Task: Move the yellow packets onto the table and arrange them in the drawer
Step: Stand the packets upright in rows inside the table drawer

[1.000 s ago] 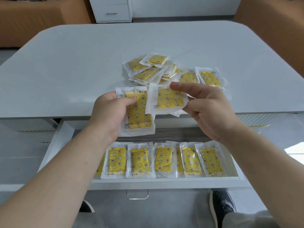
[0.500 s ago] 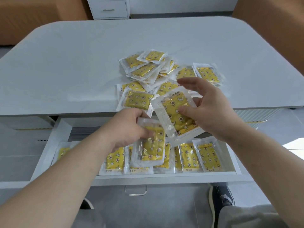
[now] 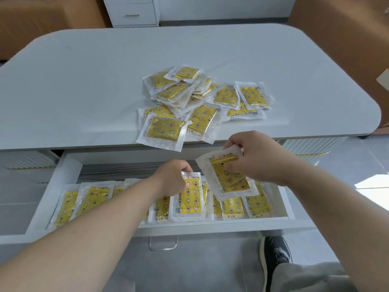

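Note:
Several yellow packets in clear wrappers lie in a loose pile (image 3: 202,100) on the white table (image 3: 84,85). Below the table's front edge the white drawer (image 3: 210,225) stands pulled out, with a row of packets (image 3: 88,201) laid side by side in it. My left hand (image 3: 170,178) holds one packet (image 3: 190,197) by its top edge, low in the drawer on the row. My right hand (image 3: 256,159) pinches a second packet (image 3: 227,175) above the drawer's right part, tilted.
One packet (image 3: 163,132) overhangs the table's front edge above the drawer. A drawer handle (image 3: 163,244) sticks out at the front. My shoe (image 3: 273,258) and grey trouser leg are on the floor at lower right. A white cabinet (image 3: 131,10) stands behind the table.
Both hands have come down from table height to the drawer with their packets. The left packet has dropped onto the row; the right packet now hangs over the drawer's right side.

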`<move>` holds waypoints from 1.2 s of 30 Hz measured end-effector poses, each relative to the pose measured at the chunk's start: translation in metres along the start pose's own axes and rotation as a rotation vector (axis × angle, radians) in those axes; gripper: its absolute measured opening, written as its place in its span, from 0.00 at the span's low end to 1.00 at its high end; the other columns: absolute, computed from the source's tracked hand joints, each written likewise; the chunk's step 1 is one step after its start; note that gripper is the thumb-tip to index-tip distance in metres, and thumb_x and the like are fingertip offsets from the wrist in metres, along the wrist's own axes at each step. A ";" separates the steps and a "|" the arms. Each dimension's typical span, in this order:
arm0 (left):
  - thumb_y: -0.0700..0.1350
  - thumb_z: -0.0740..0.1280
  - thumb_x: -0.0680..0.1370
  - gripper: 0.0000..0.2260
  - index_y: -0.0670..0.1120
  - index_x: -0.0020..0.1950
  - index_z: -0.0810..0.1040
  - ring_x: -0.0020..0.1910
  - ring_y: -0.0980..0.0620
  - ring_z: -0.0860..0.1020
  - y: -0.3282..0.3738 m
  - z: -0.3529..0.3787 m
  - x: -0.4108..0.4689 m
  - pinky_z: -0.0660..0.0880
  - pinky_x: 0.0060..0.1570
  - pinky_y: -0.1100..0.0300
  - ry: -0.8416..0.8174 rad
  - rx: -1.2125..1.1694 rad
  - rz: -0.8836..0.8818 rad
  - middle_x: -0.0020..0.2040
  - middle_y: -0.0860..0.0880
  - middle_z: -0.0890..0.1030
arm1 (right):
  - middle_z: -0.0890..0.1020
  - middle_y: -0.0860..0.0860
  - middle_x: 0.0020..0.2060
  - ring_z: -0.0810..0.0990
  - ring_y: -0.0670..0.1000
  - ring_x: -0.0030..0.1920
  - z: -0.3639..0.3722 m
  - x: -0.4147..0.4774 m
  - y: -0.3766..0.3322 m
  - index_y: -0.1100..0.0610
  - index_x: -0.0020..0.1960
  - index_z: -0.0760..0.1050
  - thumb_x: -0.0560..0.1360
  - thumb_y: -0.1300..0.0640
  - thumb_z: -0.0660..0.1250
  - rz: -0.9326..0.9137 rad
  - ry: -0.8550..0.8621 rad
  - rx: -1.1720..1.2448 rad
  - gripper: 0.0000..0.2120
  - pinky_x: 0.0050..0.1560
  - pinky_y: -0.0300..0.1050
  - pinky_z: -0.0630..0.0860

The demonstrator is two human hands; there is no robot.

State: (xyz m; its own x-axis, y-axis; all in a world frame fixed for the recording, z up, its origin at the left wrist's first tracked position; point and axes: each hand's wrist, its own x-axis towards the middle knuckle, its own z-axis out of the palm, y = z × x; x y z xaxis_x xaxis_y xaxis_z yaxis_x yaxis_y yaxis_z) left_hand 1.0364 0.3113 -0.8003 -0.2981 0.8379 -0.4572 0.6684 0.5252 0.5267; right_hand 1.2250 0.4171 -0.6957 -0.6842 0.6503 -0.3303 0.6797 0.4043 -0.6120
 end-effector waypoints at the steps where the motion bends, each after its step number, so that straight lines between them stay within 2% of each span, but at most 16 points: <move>1: 0.40 0.73 0.75 0.13 0.53 0.56 0.77 0.58 0.51 0.77 -0.002 0.002 0.001 0.75 0.53 0.59 -0.003 0.035 0.009 0.57 0.53 0.78 | 0.83 0.50 0.45 0.84 0.51 0.42 -0.001 0.000 0.002 0.52 0.50 0.79 0.75 0.59 0.73 0.021 0.004 -0.012 0.06 0.40 0.46 0.84; 4: 0.44 0.75 0.73 0.13 0.54 0.54 0.75 0.59 0.52 0.75 -0.006 0.008 0.002 0.74 0.55 0.58 0.000 0.170 0.046 0.56 0.54 0.77 | 0.83 0.49 0.46 0.83 0.51 0.45 -0.003 0.002 0.009 0.52 0.50 0.78 0.75 0.57 0.74 0.085 0.007 -0.062 0.07 0.45 0.50 0.84; 7: 0.50 0.74 0.73 0.16 0.55 0.59 0.75 0.61 0.51 0.70 -0.007 0.009 0.000 0.71 0.59 0.53 -0.009 0.337 0.069 0.57 0.54 0.74 | 0.83 0.51 0.46 0.84 0.53 0.46 -0.002 0.005 0.016 0.53 0.50 0.77 0.75 0.58 0.74 0.147 0.011 -0.081 0.06 0.47 0.52 0.84; 11: 0.56 0.72 0.73 0.23 0.55 0.67 0.72 0.67 0.49 0.68 -0.003 0.008 -0.003 0.66 0.68 0.49 -0.028 0.518 0.066 0.65 0.52 0.73 | 0.83 0.50 0.48 0.82 0.51 0.46 0.003 0.012 0.024 0.52 0.51 0.77 0.75 0.59 0.72 0.202 -0.021 -0.181 0.07 0.43 0.45 0.81; 15: 0.57 0.72 0.75 0.29 0.51 0.72 0.68 0.68 0.46 0.71 0.009 0.002 -0.013 0.67 0.68 0.48 -0.004 0.639 0.042 0.68 0.49 0.73 | 0.81 0.51 0.51 0.80 0.52 0.50 0.015 0.021 0.026 0.54 0.60 0.76 0.77 0.61 0.69 0.225 -0.075 -0.264 0.13 0.44 0.43 0.78; 19: 0.49 0.73 0.75 0.22 0.51 0.67 0.74 0.58 0.46 0.78 0.027 -0.020 -0.032 0.78 0.56 0.50 -0.008 0.586 0.005 0.61 0.50 0.77 | 0.81 0.52 0.51 0.80 0.51 0.45 0.028 0.030 0.028 0.55 0.63 0.74 0.77 0.61 0.69 0.225 -0.069 -0.244 0.15 0.37 0.42 0.77; 22: 0.43 0.71 0.76 0.18 0.53 0.65 0.76 0.54 0.48 0.79 0.030 -0.037 -0.051 0.80 0.53 0.51 0.021 0.519 -0.025 0.58 0.52 0.79 | 0.81 0.52 0.52 0.80 0.52 0.45 0.045 0.037 0.030 0.57 0.68 0.73 0.76 0.59 0.71 0.221 -0.107 -0.182 0.21 0.37 0.42 0.76; 26: 0.47 0.71 0.78 0.13 0.54 0.62 0.77 0.51 0.50 0.80 0.034 -0.056 -0.068 0.80 0.52 0.51 0.136 0.405 -0.002 0.54 0.53 0.80 | 0.79 0.53 0.61 0.79 0.52 0.51 0.068 0.042 0.035 0.57 0.74 0.70 0.76 0.56 0.73 0.194 -0.166 -0.192 0.28 0.46 0.42 0.75; 29: 0.51 0.71 0.77 0.09 0.55 0.56 0.78 0.48 0.51 0.80 0.032 -0.062 -0.074 0.80 0.49 0.51 0.256 0.314 0.009 0.50 0.55 0.81 | 0.77 0.53 0.65 0.78 0.54 0.61 0.080 0.043 0.041 0.55 0.74 0.70 0.77 0.49 0.72 0.156 -0.209 -0.403 0.28 0.54 0.46 0.77; 30: 0.51 0.71 0.77 0.07 0.55 0.54 0.78 0.47 0.51 0.80 0.030 -0.063 -0.075 0.79 0.48 0.52 0.289 0.302 0.011 0.48 0.55 0.81 | 0.76 0.53 0.64 0.78 0.54 0.60 0.083 0.043 0.042 0.53 0.72 0.71 0.76 0.44 0.72 0.158 -0.207 -0.502 0.28 0.55 0.48 0.78; 32: 0.51 0.71 0.78 0.06 0.55 0.53 0.78 0.47 0.51 0.80 0.028 -0.063 -0.077 0.79 0.46 0.54 0.338 0.283 0.013 0.47 0.55 0.81 | 0.73 0.53 0.65 0.81 0.54 0.52 0.089 0.041 0.044 0.50 0.69 0.71 0.73 0.37 0.71 0.199 -0.172 -0.639 0.30 0.51 0.50 0.82; 36: 0.51 0.71 0.78 0.07 0.54 0.55 0.78 0.47 0.51 0.80 0.027 -0.064 -0.076 0.79 0.48 0.52 0.417 0.243 0.025 0.47 0.55 0.82 | 0.70 0.54 0.63 0.81 0.54 0.46 0.098 0.037 0.041 0.52 0.70 0.66 0.75 0.37 0.70 0.219 -0.098 -0.704 0.31 0.41 0.47 0.80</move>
State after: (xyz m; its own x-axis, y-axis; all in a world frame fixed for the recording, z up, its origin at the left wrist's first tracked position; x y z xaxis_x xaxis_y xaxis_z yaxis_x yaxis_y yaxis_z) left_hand 1.0337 0.2710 -0.7051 -0.4943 0.8641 -0.0944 0.8040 0.4958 0.3283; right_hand 1.2016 0.3945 -0.8028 -0.5120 0.7163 -0.4742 0.7893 0.6100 0.0692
